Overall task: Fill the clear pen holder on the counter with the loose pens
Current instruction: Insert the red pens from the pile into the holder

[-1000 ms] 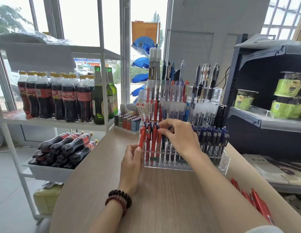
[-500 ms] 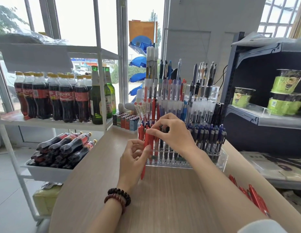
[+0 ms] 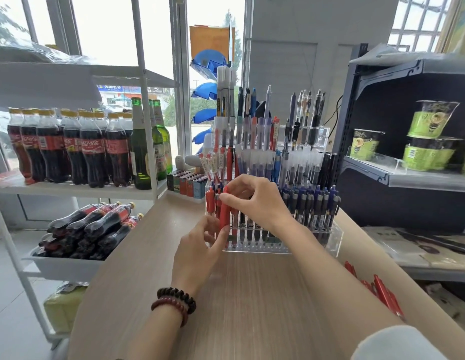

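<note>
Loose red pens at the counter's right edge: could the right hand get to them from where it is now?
Probably yes. The loose red pens lie uncovered beside the right forearm, but the right hand first has to release the red pen it pinches.

The right hand (image 3: 254,201) hides the red pen's (image 3: 224,211) top and the pen holder's (image 3: 332,237) front middle slots. Loose red pens (image 3: 382,292) blur at the worktop's (image 3: 252,307) right edge.

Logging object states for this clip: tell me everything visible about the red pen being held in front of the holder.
The red plastic click pen stands nearly upright at the front left of the clear acrylic pen holder. The right hand pinches its top; the left hand steadies its lower barrel. Its tip is hidden, so seating is unclear.
</note>
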